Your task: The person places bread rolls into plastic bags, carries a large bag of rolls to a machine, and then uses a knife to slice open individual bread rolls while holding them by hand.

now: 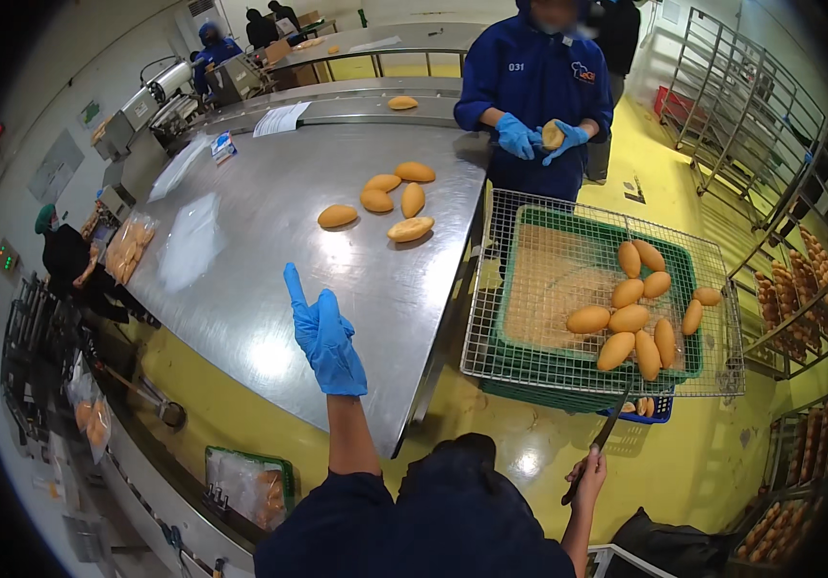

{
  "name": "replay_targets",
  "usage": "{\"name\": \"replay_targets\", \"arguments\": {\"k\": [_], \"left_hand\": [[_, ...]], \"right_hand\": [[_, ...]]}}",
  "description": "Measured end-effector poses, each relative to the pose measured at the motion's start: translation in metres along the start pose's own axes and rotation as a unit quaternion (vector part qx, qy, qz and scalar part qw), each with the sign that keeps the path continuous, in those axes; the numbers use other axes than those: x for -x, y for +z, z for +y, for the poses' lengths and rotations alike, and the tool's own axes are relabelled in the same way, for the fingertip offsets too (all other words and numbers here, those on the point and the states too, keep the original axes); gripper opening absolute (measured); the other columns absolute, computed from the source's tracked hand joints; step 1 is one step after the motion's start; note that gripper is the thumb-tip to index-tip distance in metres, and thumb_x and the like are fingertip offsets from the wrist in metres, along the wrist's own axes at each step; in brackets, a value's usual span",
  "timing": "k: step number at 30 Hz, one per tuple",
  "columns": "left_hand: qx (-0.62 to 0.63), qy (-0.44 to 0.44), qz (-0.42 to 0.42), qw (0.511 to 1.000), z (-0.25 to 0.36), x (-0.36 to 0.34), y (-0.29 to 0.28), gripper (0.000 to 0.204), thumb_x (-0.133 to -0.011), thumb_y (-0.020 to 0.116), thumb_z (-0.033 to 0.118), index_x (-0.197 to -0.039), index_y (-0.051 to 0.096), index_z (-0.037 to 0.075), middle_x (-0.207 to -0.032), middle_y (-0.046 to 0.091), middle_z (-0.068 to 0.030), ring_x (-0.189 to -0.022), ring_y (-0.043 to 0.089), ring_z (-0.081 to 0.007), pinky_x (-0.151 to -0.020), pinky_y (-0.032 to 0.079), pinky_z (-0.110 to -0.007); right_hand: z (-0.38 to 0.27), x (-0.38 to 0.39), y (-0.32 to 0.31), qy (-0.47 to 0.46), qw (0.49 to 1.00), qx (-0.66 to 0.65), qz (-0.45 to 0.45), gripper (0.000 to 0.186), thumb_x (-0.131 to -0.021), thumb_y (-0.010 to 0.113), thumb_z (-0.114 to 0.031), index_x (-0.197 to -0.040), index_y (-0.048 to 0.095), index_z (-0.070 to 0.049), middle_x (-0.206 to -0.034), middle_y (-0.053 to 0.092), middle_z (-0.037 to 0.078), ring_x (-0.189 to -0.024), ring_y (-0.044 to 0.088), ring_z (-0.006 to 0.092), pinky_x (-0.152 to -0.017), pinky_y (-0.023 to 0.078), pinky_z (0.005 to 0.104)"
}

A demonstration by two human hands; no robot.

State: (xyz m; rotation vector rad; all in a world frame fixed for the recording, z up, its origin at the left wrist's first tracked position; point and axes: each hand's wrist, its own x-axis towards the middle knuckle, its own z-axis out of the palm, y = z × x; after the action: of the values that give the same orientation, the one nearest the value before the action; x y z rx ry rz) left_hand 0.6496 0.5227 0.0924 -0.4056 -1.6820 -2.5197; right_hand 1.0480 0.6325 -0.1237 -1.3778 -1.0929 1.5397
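Observation:
My left hand [327, 342], in a blue glove, is above the steel table [260, 279] with nothing in it. Its index finger points forward and the other fingers are partly bent. My bare right hand [587, 477] grips the handle of a long knife [610, 426], whose blade points toward the near edge of the wire rack [477, 332]. Several oval bread rolls [376, 200] lie on the table beyond my left hand. More bread rolls [630, 318] rest on the rack, above a crumb-strewn green crate [503, 323].
Across the rack, a co-worker [530, 82] in blue holds a bread roll [553, 135] in gloved hands. Plastic sheets [193, 241] and papers [281, 118] lie on the table. A blue basket [662, 410] sits below the rack. Trolleys of bread [804, 279] stand at right.

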Motion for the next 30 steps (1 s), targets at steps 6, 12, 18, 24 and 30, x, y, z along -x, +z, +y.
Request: {"name": "replay_targets", "arguments": {"k": [6, 12, 18, 24, 30], "left_hand": [[-0.027, -0.032, 0.013, 0.999, -0.014, 0.007, 0.059, 0.062, -0.09, 0.049, 0.004, -0.146, 0.023, 0.009, -0.059, 0.032, 0.0092, -0.049, 0.029, -0.0005, -0.045, 0.029, -0.017], [-0.055, -0.03, 0.013, 0.998, -0.059, 0.015, 0.119, 0.059, -0.089, 0.05, 0.006, -0.145, 0.028, 0.009, -0.056, 0.032, 0.0079, -0.047, 0.03, -0.0008, -0.042, 0.027, -0.018], [-0.03, -0.05, -0.016, 0.998, -0.075, 0.024, 0.197, 0.058, -0.09, 0.049, 0.008, -0.144, 0.028, 0.008, -0.057, 0.035, 0.0066, -0.05, 0.033, -0.0019, -0.046, 0.029, -0.018], [-0.091, -0.006, -0.056, 0.994, -0.089, 0.083, 0.258, 0.054, -0.09, 0.047, 0.01, -0.141, 0.031, 0.005, -0.071, 0.054, -0.0011, -0.058, 0.045, -0.0064, -0.057, 0.04, -0.021], [-0.097, -0.076, -0.149, 0.981, -0.13, 0.184, 0.305, 0.048, -0.09, 0.05, 0.013, -0.135, 0.037, 0.005, -0.089, 0.059, -0.0049, -0.076, 0.053, -0.0118, -0.074, 0.043, -0.025]], "right_hand": [[0.016, -0.055, -0.006, -0.004, 0.999, -0.029, -0.014, 0.034, -0.094, 0.049, -0.038, -0.084, 0.05, -0.006, -0.06, 0.047, 0.004, -0.045, 0.048, 0.0126, -0.042, 0.045, 0.0288], [0.003, -0.08, -0.023, 0.013, 0.997, 0.054, -0.049, 0.023, -0.089, 0.043, -0.02, -0.088, 0.052, 0.001, -0.065, 0.052, 0.007, -0.05, 0.05, 0.0143, -0.049, 0.044, 0.0276], [-0.024, -0.102, -0.05, 0.026, 0.999, -0.034, -0.022, 0.022, -0.09, 0.048, -0.023, -0.092, 0.051, -0.001, -0.06, 0.048, 0.004, -0.049, 0.048, 0.0132, -0.047, 0.043, 0.0274], [-0.064, -0.132, -0.097, 0.038, 0.998, -0.036, 0.035, 0.021, -0.09, 0.052, -0.022, -0.1, 0.051, -0.003, -0.063, 0.049, 0.004, -0.048, 0.047, 0.0125, -0.046, 0.042, 0.0266], [-0.119, -0.167, -0.183, 0.027, 0.991, -0.121, 0.047, 0.024, -0.089, 0.05, -0.016, -0.106, 0.053, 0.001, -0.073, 0.056, 0.008, -0.049, 0.051, 0.0151, -0.048, 0.043, 0.0272]]}}
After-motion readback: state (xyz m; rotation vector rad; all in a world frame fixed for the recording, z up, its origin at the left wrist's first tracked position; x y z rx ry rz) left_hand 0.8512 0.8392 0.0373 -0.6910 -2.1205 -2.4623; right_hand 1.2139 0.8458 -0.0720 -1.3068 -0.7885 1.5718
